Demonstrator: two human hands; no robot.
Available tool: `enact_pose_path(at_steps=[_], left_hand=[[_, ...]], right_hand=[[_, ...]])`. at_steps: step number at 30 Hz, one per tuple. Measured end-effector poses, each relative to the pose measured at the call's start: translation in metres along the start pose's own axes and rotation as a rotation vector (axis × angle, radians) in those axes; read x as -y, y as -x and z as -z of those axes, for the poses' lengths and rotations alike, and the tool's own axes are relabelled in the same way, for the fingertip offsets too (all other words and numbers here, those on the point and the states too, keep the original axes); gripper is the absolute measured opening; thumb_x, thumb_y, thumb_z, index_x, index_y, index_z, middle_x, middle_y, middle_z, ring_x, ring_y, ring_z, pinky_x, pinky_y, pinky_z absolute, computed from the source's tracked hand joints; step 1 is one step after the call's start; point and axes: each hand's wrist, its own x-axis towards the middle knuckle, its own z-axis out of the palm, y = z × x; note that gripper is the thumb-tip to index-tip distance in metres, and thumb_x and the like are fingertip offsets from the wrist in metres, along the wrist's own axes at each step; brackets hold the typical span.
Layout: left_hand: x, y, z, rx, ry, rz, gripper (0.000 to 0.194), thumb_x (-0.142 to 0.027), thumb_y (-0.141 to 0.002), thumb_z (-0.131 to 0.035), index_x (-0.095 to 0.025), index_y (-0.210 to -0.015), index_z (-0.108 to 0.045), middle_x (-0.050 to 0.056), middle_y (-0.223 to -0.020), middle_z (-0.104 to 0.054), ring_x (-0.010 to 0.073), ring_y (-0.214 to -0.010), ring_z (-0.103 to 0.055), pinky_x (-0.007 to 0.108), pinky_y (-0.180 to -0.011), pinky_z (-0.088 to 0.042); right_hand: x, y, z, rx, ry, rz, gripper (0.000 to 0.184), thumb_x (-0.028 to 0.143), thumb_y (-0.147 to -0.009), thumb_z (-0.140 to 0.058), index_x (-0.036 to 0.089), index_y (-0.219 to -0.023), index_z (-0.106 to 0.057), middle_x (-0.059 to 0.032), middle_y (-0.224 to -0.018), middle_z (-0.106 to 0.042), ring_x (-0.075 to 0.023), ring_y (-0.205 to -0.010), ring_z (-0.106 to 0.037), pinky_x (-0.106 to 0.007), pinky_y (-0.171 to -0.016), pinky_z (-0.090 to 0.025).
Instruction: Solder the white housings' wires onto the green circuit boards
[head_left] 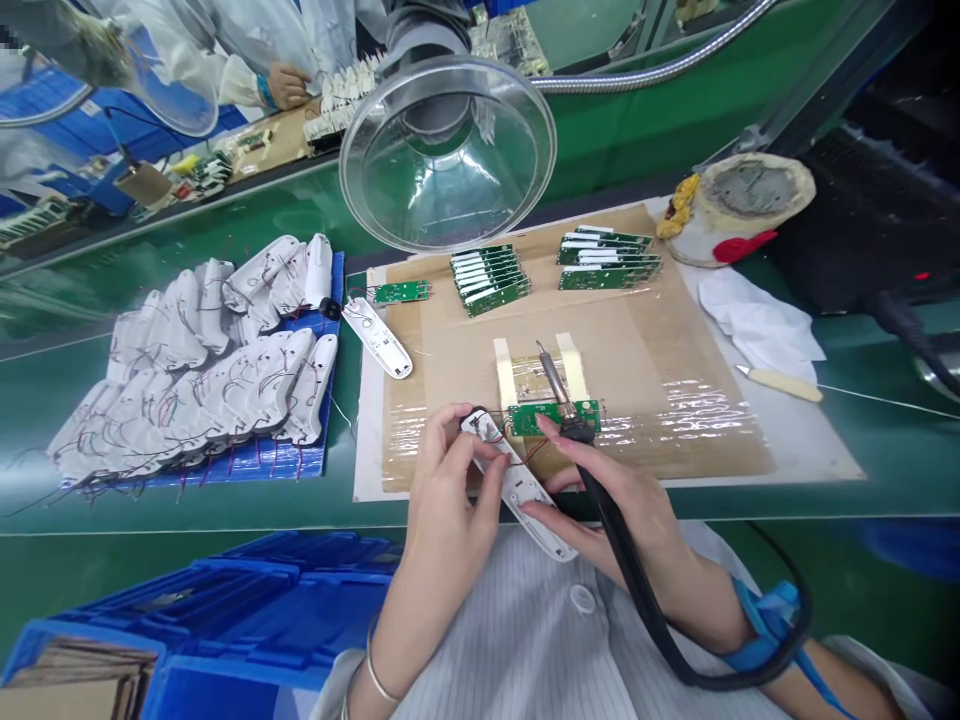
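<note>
My left hand (454,485) pinches a long white plastic housing (553,540) and its thin wires near the upper end. The housing slants across the table's front edge. In my right hand (645,510) is a soldering iron (553,375), its metal tip pointing away from me and its black cord running over my wrist. Fingers of that same hand also touch the lower part of the housing. Just beyond the housing, a green circuit board (525,418) lies on a small jig with two pale strips (573,366). Red and dark wires run between board and housing.
White housings with wires (202,370) cover a blue sheet at left. Another housing (379,338) lies beside a board (401,291). Board stacks (491,278) sit behind, under a magnifier lamp (448,155). A round pot (742,205), white cloth (761,315) and pale-handled tool (780,383) are at right.
</note>
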Motion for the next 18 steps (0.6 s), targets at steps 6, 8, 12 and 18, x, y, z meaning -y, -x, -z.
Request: enact_pose_path(at_steps=[6, 8, 12, 18], left_hand=[[0.004, 0.0, -0.006, -0.093, 0.019, -0.008, 0.019, -0.012, -0.092, -0.06, -0.021, -0.102, -0.047, 0.008, -0.128, -0.043, 0.0195, -0.13, -0.045, 0.037, -0.108, -0.04], [0.006, 0.002, -0.007, -0.134, -0.007, -0.012, 0.03, -0.015, -0.091, -0.063, -0.023, -0.114, -0.045, 0.008, -0.128, -0.044, 0.0212, -0.127, -0.045, 0.039, -0.109, -0.04], [0.008, 0.008, -0.003, -0.15, -0.092, 0.059, 0.063, -0.029, -0.095, -0.061, -0.028, -0.149, -0.029, 0.011, -0.13, -0.046, 0.0216, -0.111, -0.053, 0.042, -0.101, -0.045], [0.009, 0.01, -0.005, -0.074, -0.05, 0.077, 0.064, -0.027, -0.096, -0.055, -0.027, -0.153, -0.027, 0.011, -0.137, -0.052, 0.0168, -0.091, -0.061, 0.039, -0.091, -0.051]], right_hand=[[-0.002, 0.003, -0.004, -0.011, 0.0, 0.035, 0.064, 0.035, -0.089, -0.071, 0.033, -0.145, -0.04, 0.0049, -0.11, -0.075, -0.0108, -0.084, -0.075, -0.023, -0.077, -0.063], [0.0, 0.002, -0.004, -0.018, 0.027, 0.065, 0.064, 0.033, -0.089, -0.071, 0.032, -0.145, -0.04, 0.004, -0.114, -0.075, -0.0107, -0.085, -0.076, -0.022, -0.077, -0.063], [0.003, 0.001, -0.003, -0.046, 0.05, 0.097, 0.061, 0.031, -0.09, -0.07, 0.03, -0.143, -0.041, 0.0026, -0.115, -0.075, -0.0111, -0.087, -0.076, -0.022, -0.081, -0.063], [0.0, 0.0, -0.004, -0.049, 0.024, 0.106, 0.061, 0.032, -0.089, -0.071, 0.028, -0.142, -0.042, 0.0014, -0.112, -0.076, -0.0123, -0.085, -0.076, -0.023, -0.077, -0.064]])
